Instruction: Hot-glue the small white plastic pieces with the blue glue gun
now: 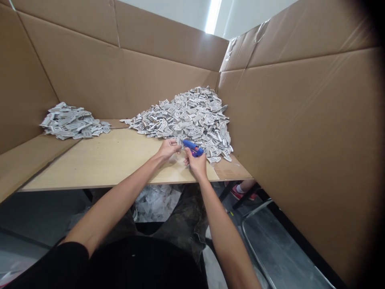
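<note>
My right hand (195,161) is wrapped round a blue hand-held tool (192,147) with a small orange-red part, perhaps gun-shaped; its exact kind is unclear. Just left of the tool's tip, my left hand (169,149) pinches a small whitish-grey flat piece (179,141). The two hands are close together above the table's front part. Right behind them rises a large heap of similar flat pieces (192,114), many with U-shaped slots. A smaller heap of such pieces (72,122) lies at the left.
Cardboard walls (168,68) enclose the back and sides of the wooden tabletop (99,160). Below its front edge sits clear plastic wrapping (158,202) between my legs. A metal-framed chair (270,237) and another person's red shoe (239,193) are at the lower right.
</note>
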`<state>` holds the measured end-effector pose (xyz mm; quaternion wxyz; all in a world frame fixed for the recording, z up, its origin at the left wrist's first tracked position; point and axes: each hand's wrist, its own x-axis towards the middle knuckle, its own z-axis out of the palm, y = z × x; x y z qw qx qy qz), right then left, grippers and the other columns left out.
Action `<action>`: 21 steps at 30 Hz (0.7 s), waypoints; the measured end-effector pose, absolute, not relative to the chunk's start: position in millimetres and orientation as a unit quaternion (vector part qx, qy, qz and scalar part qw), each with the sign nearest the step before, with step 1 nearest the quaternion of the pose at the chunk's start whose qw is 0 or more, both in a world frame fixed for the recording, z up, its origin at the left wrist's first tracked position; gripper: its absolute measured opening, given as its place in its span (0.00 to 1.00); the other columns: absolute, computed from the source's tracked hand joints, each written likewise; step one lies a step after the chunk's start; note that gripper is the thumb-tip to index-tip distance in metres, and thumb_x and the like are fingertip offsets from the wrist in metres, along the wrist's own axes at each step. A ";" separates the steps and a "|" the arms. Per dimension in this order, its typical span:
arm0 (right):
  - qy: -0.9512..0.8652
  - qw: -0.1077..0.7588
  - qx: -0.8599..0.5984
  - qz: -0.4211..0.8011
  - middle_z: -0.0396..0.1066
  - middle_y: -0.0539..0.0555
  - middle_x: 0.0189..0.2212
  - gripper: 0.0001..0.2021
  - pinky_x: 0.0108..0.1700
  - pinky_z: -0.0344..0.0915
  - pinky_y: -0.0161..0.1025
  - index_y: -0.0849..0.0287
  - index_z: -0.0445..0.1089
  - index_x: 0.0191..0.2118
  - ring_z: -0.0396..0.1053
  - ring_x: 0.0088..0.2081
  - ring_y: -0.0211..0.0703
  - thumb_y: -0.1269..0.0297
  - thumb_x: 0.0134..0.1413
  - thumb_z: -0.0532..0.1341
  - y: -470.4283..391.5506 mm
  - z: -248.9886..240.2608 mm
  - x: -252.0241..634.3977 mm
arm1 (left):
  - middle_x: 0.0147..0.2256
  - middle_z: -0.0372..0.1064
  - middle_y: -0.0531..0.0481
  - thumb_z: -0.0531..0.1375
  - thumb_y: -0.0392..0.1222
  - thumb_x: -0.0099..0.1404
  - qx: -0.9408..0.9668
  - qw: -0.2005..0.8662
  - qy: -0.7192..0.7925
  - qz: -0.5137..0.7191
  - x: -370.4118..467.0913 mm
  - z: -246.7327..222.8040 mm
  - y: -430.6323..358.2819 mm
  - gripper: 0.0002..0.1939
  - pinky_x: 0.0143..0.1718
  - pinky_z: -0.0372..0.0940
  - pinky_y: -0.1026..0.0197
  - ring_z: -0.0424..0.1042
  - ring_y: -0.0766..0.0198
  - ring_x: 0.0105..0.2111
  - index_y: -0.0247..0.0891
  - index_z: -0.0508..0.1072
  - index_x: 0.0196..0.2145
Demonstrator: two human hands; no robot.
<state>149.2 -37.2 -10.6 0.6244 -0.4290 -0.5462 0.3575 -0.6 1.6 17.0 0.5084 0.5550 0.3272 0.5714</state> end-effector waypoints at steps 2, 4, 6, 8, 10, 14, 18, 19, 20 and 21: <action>-0.548 0.624 -0.427 0.357 0.72 0.52 0.18 0.28 0.22 0.69 0.39 0.56 0.72 0.28 0.70 0.19 0.44 0.33 0.48 0.72 -38.1 -9.9 149.2 | 0.24 0.73 0.50 0.69 0.38 0.45 0.553 0.507 0.327 0.575 -0.4 17.3 0.9 0.08 0.26 0.57 0.62 0.63 0.69 0.22 0.34 0.78 0.25; -0.548 0.624 -0.425 0.359 0.71 0.52 0.18 0.27 0.22 0.69 0.39 0.56 0.73 0.28 0.70 0.19 0.44 0.33 0.49 0.72 -38.5 -9.6 148.9 | 0.24 0.73 0.50 0.69 0.38 0.44 0.550 0.503 0.326 0.582 -0.4 17.6 0.4 0.08 0.26 0.57 0.63 0.63 0.69 0.22 0.34 0.78 0.25; -0.547 0.624 -0.425 0.362 0.71 0.52 0.18 0.28 0.22 0.69 0.40 0.56 0.72 0.27 0.69 0.18 0.44 0.33 0.48 0.72 -38.4 -9.5 148.6 | 0.24 0.73 0.50 0.69 0.38 0.44 0.551 0.499 0.325 0.584 -0.5 17.9 0.1 0.08 0.26 0.58 0.63 0.63 0.69 0.22 0.34 0.78 0.25; -0.545 0.624 -0.428 0.362 0.71 0.52 0.18 0.28 0.22 0.69 0.40 0.56 0.72 0.27 0.69 0.19 0.44 0.32 0.48 0.72 -38.3 -9.2 148.4 | 0.24 0.73 0.50 0.69 0.39 0.44 0.554 0.497 0.327 0.582 -0.7 18.0 0.0 0.09 0.26 0.58 0.62 0.63 0.69 0.22 0.34 0.78 0.26; -0.544 0.622 -0.430 0.362 0.71 0.52 0.18 0.28 0.22 0.69 0.39 0.56 0.72 0.27 0.70 0.19 0.44 0.32 0.47 0.72 -38.5 -8.7 148.2 | 0.23 0.73 0.50 0.70 0.39 0.45 0.556 0.496 0.330 0.580 -1.0 17.9 0.2 0.09 0.26 0.59 0.62 0.64 0.68 0.22 0.34 0.78 0.26; -0.550 0.618 -0.432 0.358 0.71 0.51 0.18 0.27 0.22 0.68 0.39 0.56 0.72 0.28 0.70 0.19 0.44 0.34 0.49 0.71 -39.6 -7.7 148.1 | 0.24 0.74 0.49 0.70 0.38 0.46 0.558 0.496 0.329 0.578 -1.4 16.2 1.6 0.08 0.27 0.60 0.62 0.65 0.67 0.23 0.34 0.78 0.26; -0.550 0.620 -0.433 0.356 0.70 0.50 0.17 0.26 0.21 0.67 0.38 0.57 0.72 0.29 0.70 0.18 0.43 0.36 0.50 0.71 -39.9 -7.7 148.1 | 0.25 0.75 0.48 0.69 0.38 0.46 0.559 0.495 0.324 0.581 -1.5 14.1 3.4 0.08 0.27 0.60 0.62 0.65 0.67 0.23 0.34 0.79 0.27; -0.549 0.618 -0.435 0.356 0.69 0.50 0.17 0.26 0.21 0.67 0.38 0.57 0.72 0.29 0.70 0.18 0.43 0.36 0.50 0.71 -39.9 -7.7 148.0 | 0.25 0.75 0.48 0.69 0.38 0.46 0.558 0.495 0.324 0.582 -1.5 13.9 3.6 0.08 0.27 0.60 0.62 0.65 0.67 0.23 0.34 0.79 0.27; -0.549 0.616 -0.437 0.357 0.69 0.50 0.16 0.26 0.21 0.67 0.38 0.56 0.72 0.29 0.70 0.18 0.43 0.36 0.49 0.71 -40.0 -7.6 148.0 | 0.25 0.75 0.48 0.69 0.38 0.46 0.558 0.495 0.325 0.581 -1.6 14.0 3.7 0.08 0.27 0.60 0.62 0.65 0.67 0.23 0.34 0.79 0.27; -0.549 0.615 -0.439 0.357 0.69 0.50 0.16 0.26 0.21 0.67 0.38 0.56 0.72 0.29 0.69 0.18 0.43 0.35 0.49 0.71 -40.2 -7.4 147.9 | 0.25 0.75 0.49 0.69 0.38 0.46 0.557 0.496 0.327 0.581 -1.6 14.2 3.7 0.08 0.27 0.61 0.62 0.65 0.67 0.23 0.34 0.79 0.27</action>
